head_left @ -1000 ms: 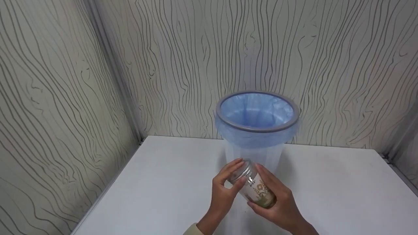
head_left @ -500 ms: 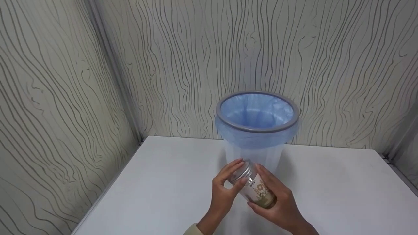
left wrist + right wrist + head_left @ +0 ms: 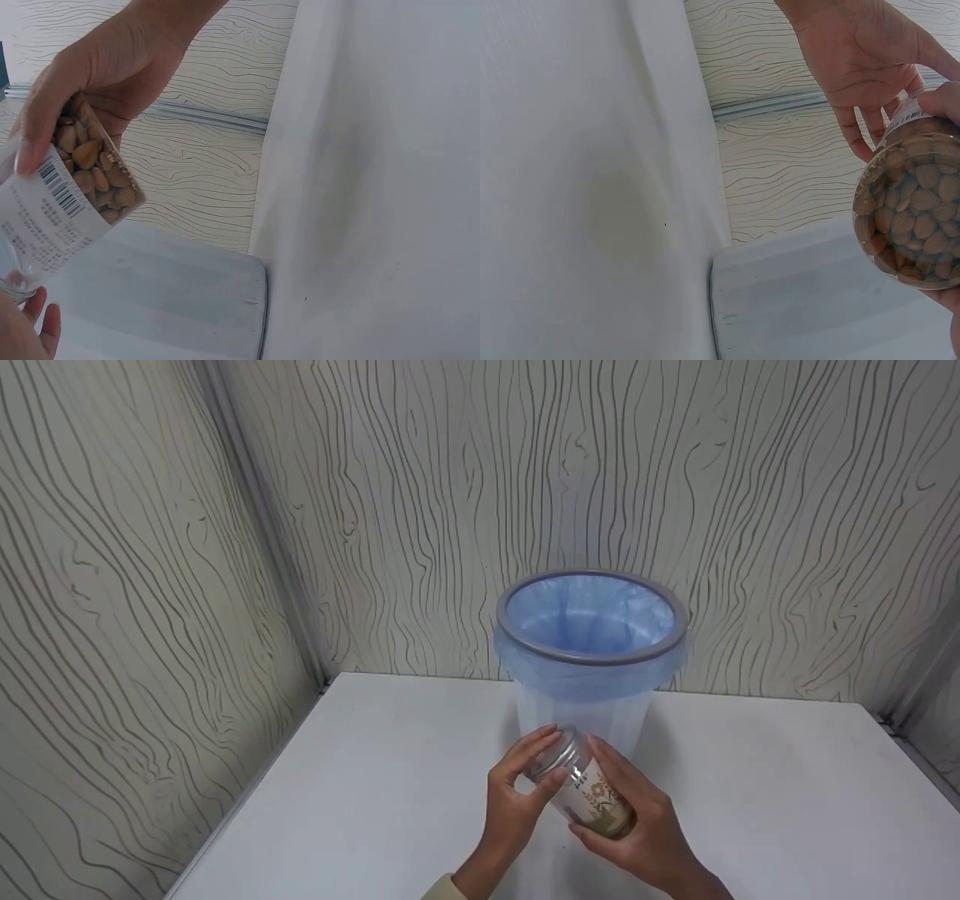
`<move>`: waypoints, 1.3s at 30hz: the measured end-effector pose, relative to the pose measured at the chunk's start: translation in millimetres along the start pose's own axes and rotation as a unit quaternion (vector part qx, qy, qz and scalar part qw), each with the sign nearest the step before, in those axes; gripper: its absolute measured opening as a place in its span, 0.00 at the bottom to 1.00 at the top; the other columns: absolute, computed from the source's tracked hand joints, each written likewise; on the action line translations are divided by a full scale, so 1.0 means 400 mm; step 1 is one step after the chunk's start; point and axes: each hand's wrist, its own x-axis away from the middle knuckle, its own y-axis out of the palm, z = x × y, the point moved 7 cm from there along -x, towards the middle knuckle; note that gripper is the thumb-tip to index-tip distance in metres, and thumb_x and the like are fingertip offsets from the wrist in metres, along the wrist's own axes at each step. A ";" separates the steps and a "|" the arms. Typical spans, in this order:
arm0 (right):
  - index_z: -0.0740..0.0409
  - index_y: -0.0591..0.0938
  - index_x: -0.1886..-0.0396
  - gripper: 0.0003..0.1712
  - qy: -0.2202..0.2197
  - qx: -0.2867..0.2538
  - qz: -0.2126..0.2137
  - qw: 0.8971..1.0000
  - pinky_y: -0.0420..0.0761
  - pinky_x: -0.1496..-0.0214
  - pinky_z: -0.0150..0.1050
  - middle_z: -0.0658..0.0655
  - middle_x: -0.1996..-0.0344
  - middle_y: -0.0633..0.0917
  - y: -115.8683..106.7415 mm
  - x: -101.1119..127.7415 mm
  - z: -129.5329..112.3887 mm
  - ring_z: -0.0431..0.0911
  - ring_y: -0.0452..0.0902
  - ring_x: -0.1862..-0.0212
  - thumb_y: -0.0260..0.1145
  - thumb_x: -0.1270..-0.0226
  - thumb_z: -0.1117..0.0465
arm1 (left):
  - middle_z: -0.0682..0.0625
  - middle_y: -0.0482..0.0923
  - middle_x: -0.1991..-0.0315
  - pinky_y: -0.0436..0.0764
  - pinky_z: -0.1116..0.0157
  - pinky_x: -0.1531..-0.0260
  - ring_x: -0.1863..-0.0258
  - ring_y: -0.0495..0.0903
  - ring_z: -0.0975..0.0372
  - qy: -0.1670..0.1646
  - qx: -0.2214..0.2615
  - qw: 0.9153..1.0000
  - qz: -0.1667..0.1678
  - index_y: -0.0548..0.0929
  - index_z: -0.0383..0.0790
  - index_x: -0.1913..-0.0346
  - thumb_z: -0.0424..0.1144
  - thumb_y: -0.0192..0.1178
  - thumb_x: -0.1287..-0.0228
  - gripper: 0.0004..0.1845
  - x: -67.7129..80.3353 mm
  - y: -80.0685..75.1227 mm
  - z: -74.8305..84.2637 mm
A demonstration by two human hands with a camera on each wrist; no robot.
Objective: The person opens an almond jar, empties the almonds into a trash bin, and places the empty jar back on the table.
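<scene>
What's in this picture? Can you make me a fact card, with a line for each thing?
Jar: clear, tilted, with a flower design
Inside: brown nuts that look like almonds, gathered at the bottom end
Left hand: holds the jar's top end
Right hand: grips the jar's lower part
Bin: whitish, grey rim, blue liner folded over the outside
Table: white, under the bin
Walls: pale, with wavy wood-grain lines
</scene>
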 end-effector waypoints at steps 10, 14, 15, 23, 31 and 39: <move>0.66 0.68 0.26 0.62 0.001 0.001 -0.002 1.000 0.73 0.37 0.26 0.62 0.29 0.73 -0.003 -0.003 -0.006 0.43 0.70 0.30 0.88 0.64 0.64 | 0.51 0.77 0.34 0.70 0.43 0.35 0.32 0.73 0.58 -0.008 -0.004 1.000 0.004 0.84 0.51 0.38 0.40 0.66 0.31 0.19 0.000 0.003 -0.004; 0.66 0.68 0.26 0.62 0.002 0.003 -0.001 1.000 0.73 0.37 0.26 0.62 0.29 0.73 -0.003 -0.002 -0.001 0.43 0.71 0.30 0.88 0.65 0.64 | 0.55 0.77 0.34 0.70 0.45 0.35 0.32 0.73 0.59 -0.009 0.000 1.000 0.000 0.84 0.53 0.38 0.40 0.66 0.31 0.19 0.000 0.003 -0.004; 0.66 0.68 0.26 0.62 0.002 0.002 0.000 1.000 0.73 0.37 0.26 0.62 0.29 0.73 -0.003 -0.002 0.000 0.43 0.71 0.30 0.89 0.65 0.64 | 0.56 0.77 0.34 0.70 0.46 0.35 0.32 0.73 0.59 -0.009 0.002 1.000 -0.003 0.83 0.53 0.38 0.40 0.65 0.31 0.20 0.000 0.003 -0.004; 0.66 0.68 0.26 0.63 0.004 -0.002 0.000 1.000 0.71 0.35 0.26 0.62 0.29 0.73 -0.004 -0.002 0.002 0.42 0.71 0.30 0.89 0.65 0.63 | 0.56 0.73 0.30 0.66 0.45 0.31 0.28 0.69 0.59 0.001 0.032 0.999 -0.032 0.81 0.46 0.34 0.39 0.63 0.29 0.21 -0.002 0.002 -0.003; 0.65 0.67 0.25 0.62 0.011 -0.003 -0.003 1.000 0.71 0.35 0.27 0.62 0.29 0.72 -0.005 -0.004 -0.001 0.42 0.70 0.29 0.88 0.63 0.64 | 0.55 0.71 0.28 0.63 0.45 0.29 0.27 0.67 0.58 0.015 0.048 0.997 -0.060 0.79 0.42 0.33 0.39 0.61 0.28 0.23 -0.009 0.002 -0.002; 0.66 0.66 0.25 0.62 0.012 -0.011 -0.004 1.000 0.72 0.36 0.25 0.63 0.28 0.72 -0.004 -0.001 -0.001 0.42 0.70 0.29 0.88 0.62 0.65 | 0.55 0.70 0.27 0.62 0.49 0.28 0.27 0.67 0.58 0.011 0.055 0.995 -0.079 0.79 0.47 0.33 0.39 0.60 0.27 0.22 -0.004 0.006 -0.007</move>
